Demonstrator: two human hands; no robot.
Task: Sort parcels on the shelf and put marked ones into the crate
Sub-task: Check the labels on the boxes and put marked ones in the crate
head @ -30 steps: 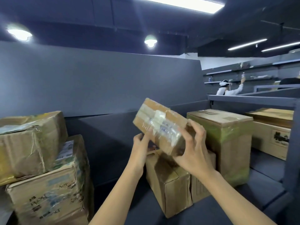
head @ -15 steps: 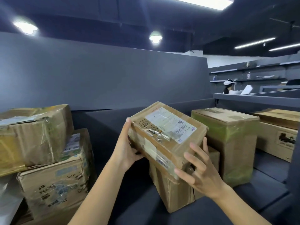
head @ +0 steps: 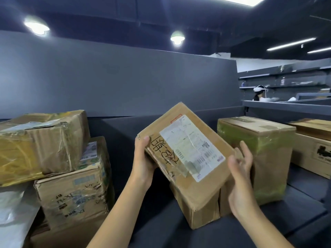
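Observation:
A brown cardboard parcel (head: 186,140) is held up in the middle of the view, its broad face turned toward me. That face carries a white shipping label and black handwritten marks beside it. My left hand (head: 143,161) grips the parcel's left edge, thumb on the front face. My right hand (head: 240,169) is at the parcel's right edge with fingers spread and relaxed, blurred; whether it touches the box is unclear. No crate is in view.
A stack of taped boxes (head: 71,185) stands at the left on the dark shelf (head: 161,230), with a yellow-taped box (head: 41,142) on top. A green-taped box (head: 258,158) and smaller cartons (head: 202,212) stand at the right. Another person is far back right.
The parcel has been turned over so its labelled, handwritten face points at me. My right hand has slid from under the parcel to its right edge and loosened.

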